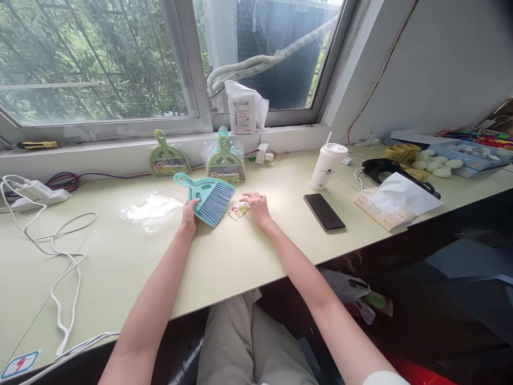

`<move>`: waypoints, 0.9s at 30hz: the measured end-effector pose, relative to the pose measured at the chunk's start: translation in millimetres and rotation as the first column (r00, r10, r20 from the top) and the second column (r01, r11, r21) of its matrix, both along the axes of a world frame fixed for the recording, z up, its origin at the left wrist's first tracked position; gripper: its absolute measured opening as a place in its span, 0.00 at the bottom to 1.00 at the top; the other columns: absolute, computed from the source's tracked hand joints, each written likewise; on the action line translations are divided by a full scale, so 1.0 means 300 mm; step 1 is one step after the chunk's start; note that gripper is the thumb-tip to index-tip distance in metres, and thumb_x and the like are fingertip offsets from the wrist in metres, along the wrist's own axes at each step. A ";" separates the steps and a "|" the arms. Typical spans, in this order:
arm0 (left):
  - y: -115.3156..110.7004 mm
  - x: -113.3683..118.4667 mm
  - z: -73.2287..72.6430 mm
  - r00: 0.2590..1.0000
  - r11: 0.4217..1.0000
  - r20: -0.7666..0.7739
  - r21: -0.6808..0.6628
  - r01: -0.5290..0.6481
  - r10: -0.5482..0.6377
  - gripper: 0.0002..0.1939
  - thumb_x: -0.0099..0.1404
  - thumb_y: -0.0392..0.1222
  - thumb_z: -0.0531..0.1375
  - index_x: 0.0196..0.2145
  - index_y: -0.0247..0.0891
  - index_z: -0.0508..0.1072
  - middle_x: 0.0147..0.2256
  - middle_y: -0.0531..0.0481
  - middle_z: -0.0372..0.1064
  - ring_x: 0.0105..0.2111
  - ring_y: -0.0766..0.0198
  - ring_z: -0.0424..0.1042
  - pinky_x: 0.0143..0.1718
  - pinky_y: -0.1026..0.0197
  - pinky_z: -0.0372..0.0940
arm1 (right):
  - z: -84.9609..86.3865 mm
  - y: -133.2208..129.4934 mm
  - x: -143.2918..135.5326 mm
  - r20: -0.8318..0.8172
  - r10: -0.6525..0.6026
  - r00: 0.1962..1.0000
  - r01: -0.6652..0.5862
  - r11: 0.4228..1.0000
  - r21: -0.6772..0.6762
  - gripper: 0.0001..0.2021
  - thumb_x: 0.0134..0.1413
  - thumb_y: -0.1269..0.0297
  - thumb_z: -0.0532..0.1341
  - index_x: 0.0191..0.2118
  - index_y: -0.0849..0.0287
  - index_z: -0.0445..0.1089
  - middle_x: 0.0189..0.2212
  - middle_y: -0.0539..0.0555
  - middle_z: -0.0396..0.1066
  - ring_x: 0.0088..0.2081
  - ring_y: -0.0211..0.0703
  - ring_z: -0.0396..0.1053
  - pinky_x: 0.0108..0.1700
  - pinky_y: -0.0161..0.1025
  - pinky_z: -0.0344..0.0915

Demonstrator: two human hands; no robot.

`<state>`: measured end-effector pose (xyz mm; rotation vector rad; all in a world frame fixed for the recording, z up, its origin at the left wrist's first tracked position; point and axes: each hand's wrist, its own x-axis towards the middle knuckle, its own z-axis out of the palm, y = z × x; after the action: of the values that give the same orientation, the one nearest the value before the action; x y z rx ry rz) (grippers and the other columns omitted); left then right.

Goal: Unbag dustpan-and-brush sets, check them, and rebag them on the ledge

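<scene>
My left hand [189, 212] grips the near edge of a teal mini brush and dustpan set [206, 195] that rests on the pale desk [224, 256]. My right hand [256, 207] lies on the desk with its fingers touching a small printed card label [238, 210] beside the brush. An empty clear plastic bag [150, 209] lies to the left of the set. Behind, two green packaged dustpan sets lean against the window sill, one alone [168, 158] and one at the front of a stack [225, 160].
A black phone [324, 212] lies right of my hands, with a white lidded cup [328, 166] behind it. A white paper bag [395, 200], black item and trays of small goods fill the right end. White cables [60, 256] and a power strip [38, 193] cover the left.
</scene>
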<state>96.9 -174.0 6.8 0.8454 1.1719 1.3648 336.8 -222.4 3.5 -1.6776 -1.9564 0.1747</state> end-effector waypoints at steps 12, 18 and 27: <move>-0.015 0.007 -0.005 0.987 0.989 -0.060 -0.011 0.150 -0.151 0.17 0.55 0.44 0.62 0.43 0.39 0.70 0.33 0.49 0.69 0.28 0.65 0.70 0.27 0.63 0.69 | -0.015 0.036 0.034 -0.362 -0.231 0.903 0.237 0.971 -0.027 0.16 0.65 0.67 0.54 0.53 0.55 0.74 0.57 0.57 0.73 0.59 0.45 0.70 0.61 0.44 0.63; -0.061 0.069 -0.008 0.930 0.931 -0.031 -0.023 0.365 -0.366 0.21 0.58 0.49 0.64 0.47 0.38 0.70 0.37 0.47 0.73 0.32 0.62 0.73 0.31 0.61 0.72 | 0.032 -0.005 -0.013 -0.501 -0.133 0.855 0.221 0.968 0.121 0.22 0.69 0.58 0.47 0.62 0.55 0.67 0.58 0.56 0.72 0.58 0.44 0.70 0.60 0.42 0.64; -0.100 0.103 0.011 0.885 0.887 0.064 0.068 0.458 -0.462 0.33 0.50 0.39 0.71 0.54 0.36 0.68 0.51 0.40 0.72 0.39 0.58 0.76 0.35 0.60 0.74 | -0.002 -0.052 -0.161 -0.080 0.341 0.937 -0.349 0.930 -0.118 0.29 0.70 0.54 0.44 0.73 0.50 0.39 0.73 0.53 0.37 0.74 0.50 0.33 0.67 0.71 0.23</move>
<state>127.7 -204.0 10.0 1.0218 0.8074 1.0253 288.5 -238.0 2.8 -1.3723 -2.2233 0.4877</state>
